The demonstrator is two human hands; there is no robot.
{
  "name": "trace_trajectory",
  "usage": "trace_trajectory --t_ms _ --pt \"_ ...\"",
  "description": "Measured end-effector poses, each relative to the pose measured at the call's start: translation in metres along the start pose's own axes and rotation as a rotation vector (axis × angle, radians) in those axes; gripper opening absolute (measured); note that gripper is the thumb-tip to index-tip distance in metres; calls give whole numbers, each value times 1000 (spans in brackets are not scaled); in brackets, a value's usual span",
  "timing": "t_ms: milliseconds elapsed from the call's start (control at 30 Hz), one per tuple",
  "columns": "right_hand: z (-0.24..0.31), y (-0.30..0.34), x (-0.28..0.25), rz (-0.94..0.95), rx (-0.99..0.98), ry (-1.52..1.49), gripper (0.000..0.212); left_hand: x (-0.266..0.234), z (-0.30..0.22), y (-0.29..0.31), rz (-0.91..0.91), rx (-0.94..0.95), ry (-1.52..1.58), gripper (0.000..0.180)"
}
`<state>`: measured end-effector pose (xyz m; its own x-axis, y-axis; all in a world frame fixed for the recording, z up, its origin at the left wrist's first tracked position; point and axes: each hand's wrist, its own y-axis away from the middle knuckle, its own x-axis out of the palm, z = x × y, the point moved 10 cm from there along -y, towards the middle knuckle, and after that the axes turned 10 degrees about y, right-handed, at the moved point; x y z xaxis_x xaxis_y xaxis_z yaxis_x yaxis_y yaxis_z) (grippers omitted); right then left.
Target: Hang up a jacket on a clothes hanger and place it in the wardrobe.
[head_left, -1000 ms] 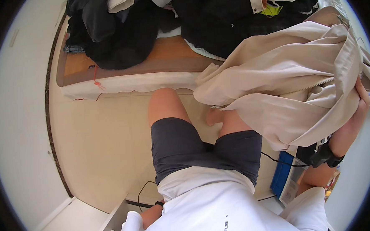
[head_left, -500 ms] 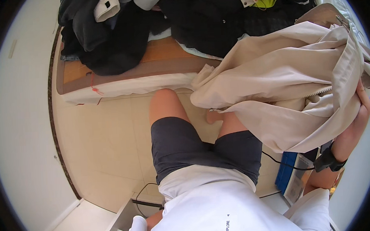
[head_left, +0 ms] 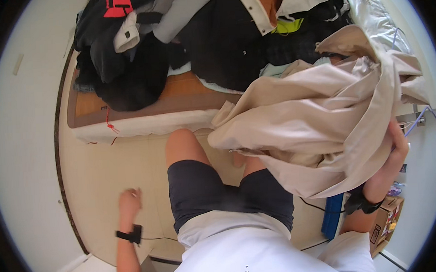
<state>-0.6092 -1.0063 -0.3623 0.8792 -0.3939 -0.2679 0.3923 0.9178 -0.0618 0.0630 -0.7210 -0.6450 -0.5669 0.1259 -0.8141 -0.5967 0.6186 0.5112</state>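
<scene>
My right hand (head_left: 398, 139) grips a beige jacket (head_left: 301, 131) by its upper part and holds it up at the right, in front of the bed. The jacket hangs in loose folds over my right knee, with a zipper along one edge; part of my hand is hidden behind the cloth. Down at the left, away from the jacket, my left hand (head_left: 130, 202) hovers over the floor. Its fingers are curled in and slightly blurred, and nothing shows in them. Each wrist wears a black band.
A low bed (head_left: 143, 125) stands ahead, heaped with dark clothes (head_left: 218, 47) and a grey garment (head_left: 182, 14). A blue box (head_left: 332, 216) and a cardboard box (head_left: 384, 221) sit at the right. A white wall (head_left: 26, 146) rises at the left; a thin cable runs near my left wrist.
My left hand has come into view from the lower left, where only part of the arm showed. In the picture the jacket and my right hand have shifted left and slightly down.
</scene>
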Motion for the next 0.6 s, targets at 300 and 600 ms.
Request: trace_trajectory --t_ms 300,600 --pt "-48 83 -20 125 176 -315 51 -229 -273 35 -338 754 221 25" --pt "-69 156 13 345 192 -291 65 -13 -428 235 507 1457 418 36"
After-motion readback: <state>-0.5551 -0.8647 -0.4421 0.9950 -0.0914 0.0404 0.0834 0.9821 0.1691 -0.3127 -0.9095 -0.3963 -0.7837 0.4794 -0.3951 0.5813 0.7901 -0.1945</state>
